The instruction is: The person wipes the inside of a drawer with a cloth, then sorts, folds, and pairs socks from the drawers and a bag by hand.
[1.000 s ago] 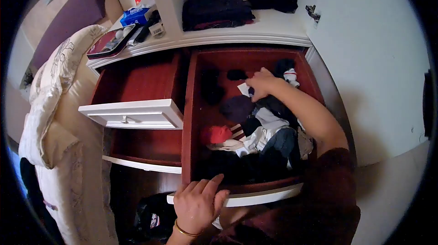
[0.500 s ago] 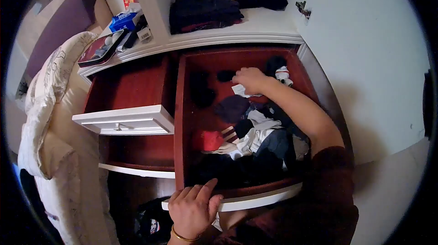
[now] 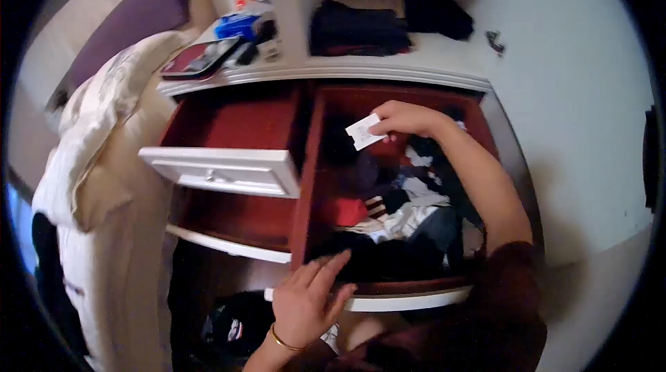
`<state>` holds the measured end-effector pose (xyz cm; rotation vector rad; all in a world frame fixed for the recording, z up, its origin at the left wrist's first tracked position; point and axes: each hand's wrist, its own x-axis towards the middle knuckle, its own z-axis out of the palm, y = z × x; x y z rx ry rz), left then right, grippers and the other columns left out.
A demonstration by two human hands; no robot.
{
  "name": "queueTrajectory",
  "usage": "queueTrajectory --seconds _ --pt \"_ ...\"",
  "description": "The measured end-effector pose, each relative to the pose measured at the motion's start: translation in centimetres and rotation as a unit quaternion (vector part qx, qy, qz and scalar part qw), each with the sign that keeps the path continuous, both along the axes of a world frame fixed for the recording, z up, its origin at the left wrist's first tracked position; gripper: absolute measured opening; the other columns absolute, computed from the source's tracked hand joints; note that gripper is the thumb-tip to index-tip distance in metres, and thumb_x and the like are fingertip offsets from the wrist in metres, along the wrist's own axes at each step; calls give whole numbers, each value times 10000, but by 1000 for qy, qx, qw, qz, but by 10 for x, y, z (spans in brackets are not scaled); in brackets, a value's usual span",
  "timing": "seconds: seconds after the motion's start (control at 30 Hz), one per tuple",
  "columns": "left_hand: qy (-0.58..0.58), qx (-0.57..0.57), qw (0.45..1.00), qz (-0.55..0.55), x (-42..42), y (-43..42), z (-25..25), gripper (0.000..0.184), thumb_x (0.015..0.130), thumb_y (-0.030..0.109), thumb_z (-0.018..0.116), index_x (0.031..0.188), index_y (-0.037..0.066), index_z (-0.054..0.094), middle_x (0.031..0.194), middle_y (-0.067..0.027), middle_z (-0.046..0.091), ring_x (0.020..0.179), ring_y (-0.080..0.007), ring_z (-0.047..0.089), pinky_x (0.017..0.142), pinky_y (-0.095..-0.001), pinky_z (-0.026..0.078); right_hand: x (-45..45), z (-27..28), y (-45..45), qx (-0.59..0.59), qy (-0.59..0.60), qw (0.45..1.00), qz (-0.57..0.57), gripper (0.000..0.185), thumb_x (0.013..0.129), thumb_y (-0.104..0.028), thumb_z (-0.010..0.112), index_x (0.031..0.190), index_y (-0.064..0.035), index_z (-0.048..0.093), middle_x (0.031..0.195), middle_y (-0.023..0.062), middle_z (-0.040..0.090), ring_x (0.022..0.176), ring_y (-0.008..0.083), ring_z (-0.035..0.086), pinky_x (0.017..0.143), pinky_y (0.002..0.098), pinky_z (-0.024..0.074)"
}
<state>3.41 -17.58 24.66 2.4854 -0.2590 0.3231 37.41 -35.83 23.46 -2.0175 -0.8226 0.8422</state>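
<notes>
Cabinet (image 3: 333, 70) beside a bed (image 3: 104, 223), open drawer (image 3: 409, 300) below: I have a white card (image 3: 363, 132) in my right hand (image 3: 409, 119).
I hold it over the drawer's back part, thumb and fingers closed on its right edge; my left hand (image 3: 306, 303) spreads its fingers at the drawer front, contact unclear. I judge the card light, thin, fairly stiff and easily creased, best gripped by an edge.
</notes>
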Motion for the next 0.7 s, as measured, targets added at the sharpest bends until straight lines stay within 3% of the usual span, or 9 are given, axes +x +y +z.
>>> queueTrajectory --seconds 0.1,0.13,0.23,0.3,0.37,0.4,0.5,0.63,0.7 --pt "-78 -169 982 44 -1 21 7 747 775 165 715 1412 45 344 1346 -135 471 1186 -304 506 980 -375 432 -64 52 37 92 7 988 126 206 903 -194 568 977 -5 607 802 23 621 727 86 574 635 233 475" --pt "-115 -174 975 79 0 29 13 718 785 155 709 1398 32 358 1338 -165 464 1139 -304 537 930 -373 454 -92 72 50 85 -4 985 151 208 912 -208 569 982 -15 600 799 24 613 725 83 572 645 241 472" --pt "-148 -296 936 121 -5 57 19 617 779 93 707 1332 27 442 1222 -169 537 1001 -269 601 848 -338 492 -154 80 95 159 -191 927 280 204 869 -163 598 970 14 610 838 118 619 803 211 595 714 319 464" --pt "-149 -208 954 157 -22 83 22 241 802 1 653 1042 18 628 886 -96 645 784 -186 626 699 -276 504 -190 83 120 181 -159 928 283 236 836 -118 621 1042 -3 609 889 128 621 809 234 604 718 314 471" --pt "-167 -207 937 225 -44 111 13 149 818 -2 645 965 15 638 844 -79 645 758 -148 616 676 -257 490 -214 94 130 123 -47 963 234 382 790 -19 625 1168 0 582 1030 103 613 924 192 604 791 299 483" --pt "-150 -236 926 254 -57 126 6 133 821 -3 642 953 17 636 835 -71 644 751 -130 610 670 -253 489 -211 84 131 160 -118 948 249 497 767 11 632 1252 -12 530 1124 111 587 994 197 595 855 302 476" --pt "-15 -275 902 332 -117 188 -29 87 840 14 631 926 14 627 810 -39 636 745 -85 592 670 -245 485 -199 75 130 163 -243 935 202 474 775 -28 640 1236 -11 534 1141 145 598 1056 253 580 907 314 447" --pt "187 -75 887 415 -189 235 -110 94 867 72 615 930 2 611 804 -20 622 731 -91 586 675 -232 481 -159 51 111 113 -261 949 138 367 799 -27 603 1165 -11 582 1134 118 602 1067 223 566 954 300 407" --pt "46 -163 856 488 -221 256 -170 101 873 90 611 928 5 604 801 -24 614 725 -92 581 667 -240 483 -148 43 97 92 -254 956 114 355 808 -34 595 1162 -14 585 1133 110 602 1074 217 562 956 299 404"
